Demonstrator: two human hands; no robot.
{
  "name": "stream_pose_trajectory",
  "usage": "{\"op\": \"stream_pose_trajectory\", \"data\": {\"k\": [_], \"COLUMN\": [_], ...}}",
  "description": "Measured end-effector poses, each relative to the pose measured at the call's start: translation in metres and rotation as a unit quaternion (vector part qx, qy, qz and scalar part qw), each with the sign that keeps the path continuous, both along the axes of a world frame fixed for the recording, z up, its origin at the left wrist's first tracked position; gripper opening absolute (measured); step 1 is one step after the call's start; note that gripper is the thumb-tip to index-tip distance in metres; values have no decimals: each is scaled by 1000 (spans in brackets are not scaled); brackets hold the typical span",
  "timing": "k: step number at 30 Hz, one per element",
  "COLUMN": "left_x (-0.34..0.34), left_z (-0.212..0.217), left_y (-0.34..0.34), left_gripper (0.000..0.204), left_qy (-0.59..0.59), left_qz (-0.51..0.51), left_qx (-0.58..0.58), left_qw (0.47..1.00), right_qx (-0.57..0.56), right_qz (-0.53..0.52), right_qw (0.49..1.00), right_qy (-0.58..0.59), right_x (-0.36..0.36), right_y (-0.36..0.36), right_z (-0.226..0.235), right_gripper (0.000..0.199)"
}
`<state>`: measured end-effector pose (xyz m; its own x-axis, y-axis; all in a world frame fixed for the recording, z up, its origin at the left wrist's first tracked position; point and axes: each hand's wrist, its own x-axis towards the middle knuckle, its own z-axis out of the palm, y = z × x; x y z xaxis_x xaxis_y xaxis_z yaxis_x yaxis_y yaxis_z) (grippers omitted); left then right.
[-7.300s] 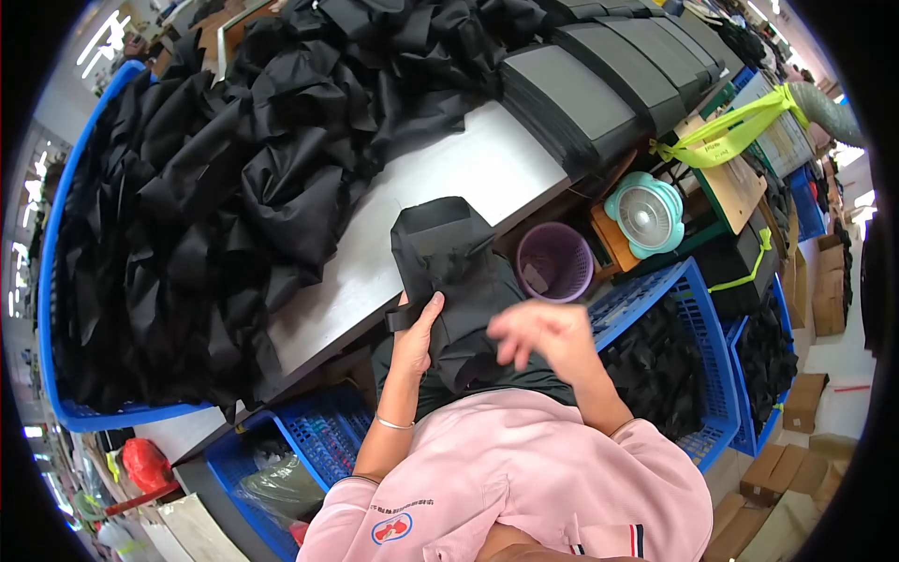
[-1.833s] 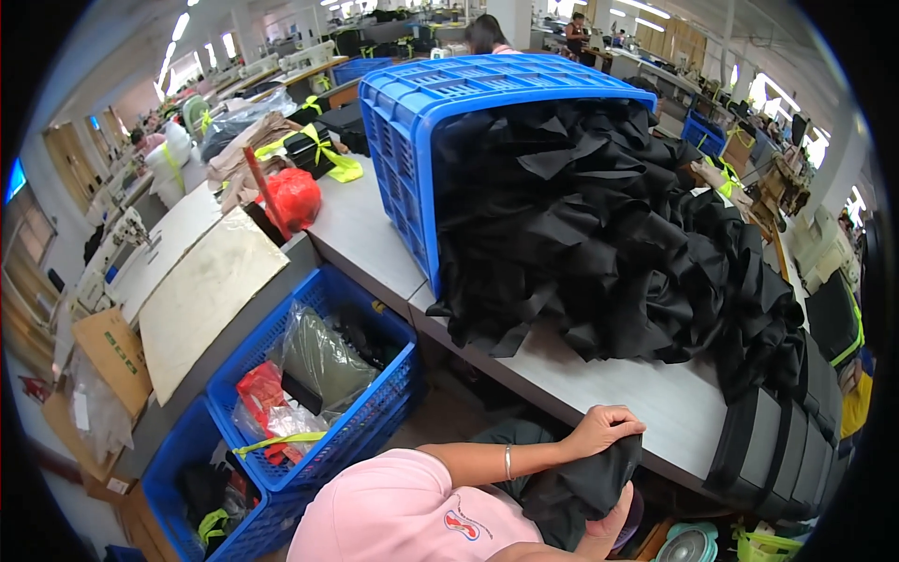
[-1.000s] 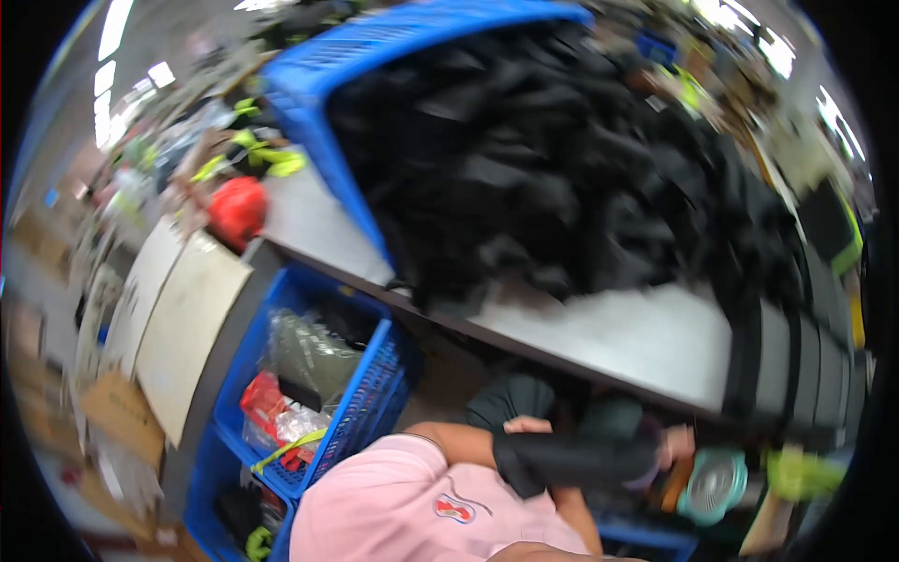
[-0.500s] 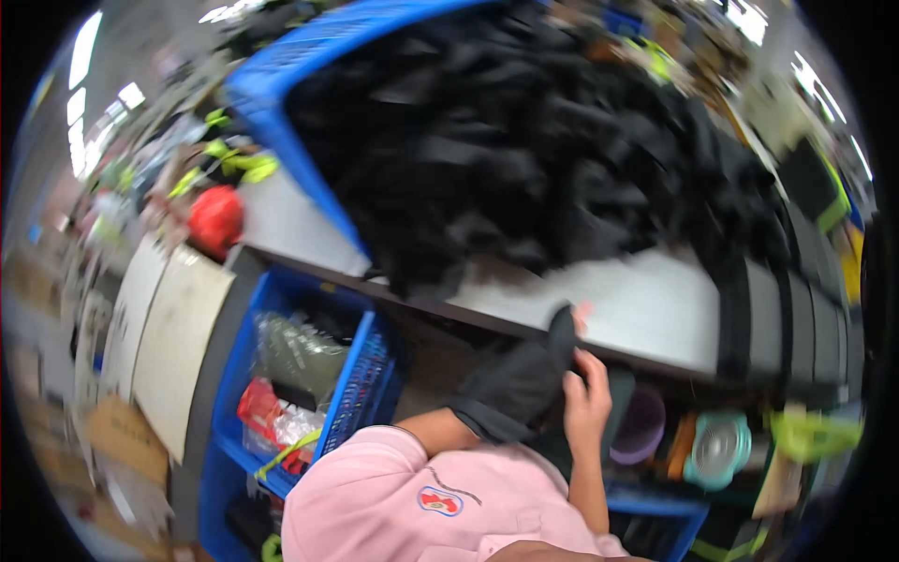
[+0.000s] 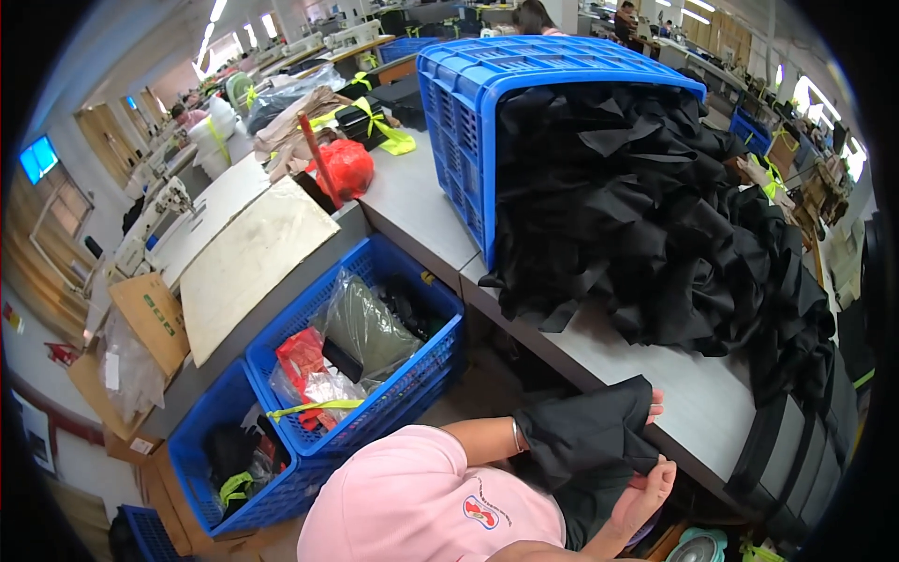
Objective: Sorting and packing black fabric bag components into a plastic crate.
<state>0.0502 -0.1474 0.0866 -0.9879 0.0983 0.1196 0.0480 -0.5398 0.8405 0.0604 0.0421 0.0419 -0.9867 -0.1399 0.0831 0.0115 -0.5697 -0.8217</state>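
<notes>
A piece of black cloth (image 5: 581, 421) hangs over my left forearm and hides most of my left hand (image 5: 656, 406). Only the fingertips show past the cloth's far edge, bent at its border. My right hand (image 5: 650, 493) pinches the lower right corner of the same piece between thumb and fingers. Both hands are in front of the grey table's near edge. On that table lies a large heap of black cloth pieces (image 5: 627, 215), spilling from a blue plastic crate (image 5: 459, 159) tipped on its side.
Two blue crates (image 5: 375, 412) with bagged items stand at my left, beside a pale board (image 5: 248, 258). A red plastic bag (image 5: 345, 169) sits on the table's left part. Dark padded stacks (image 5: 777, 459) line the right edge. A turquoise round fan-like object (image 5: 698, 545) is low right.
My view has swung, and the blur is gone. The black cloth is now spread wider between my hands. My right hand has moved down to the cloth's lower corner.
</notes>
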Motion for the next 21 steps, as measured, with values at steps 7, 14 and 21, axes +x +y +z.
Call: {"op": "stream_pose_trajectory", "data": {"k": [7, 14, 21], "left_x": [9, 13, 31], "left_z": [32, 0, -23], "left_y": [2, 33, -1], "left_gripper": [34, 30, 23], "left_qy": [-205, -212, -261], "left_qz": [-203, -386, -543], "left_qx": [155, 175, 145], "left_qw": [945, 880, 785], "right_qx": [141, 434, 174], "right_qz": [5, -45, -53], "right_qw": [989, 899, 980], "right_qy": [-51, -36, -80], "right_x": [17, 45, 40], "right_y": [29, -8, -6], "right_z": [-17, -14, -12], "right_gripper": [26, 16, 10]}}
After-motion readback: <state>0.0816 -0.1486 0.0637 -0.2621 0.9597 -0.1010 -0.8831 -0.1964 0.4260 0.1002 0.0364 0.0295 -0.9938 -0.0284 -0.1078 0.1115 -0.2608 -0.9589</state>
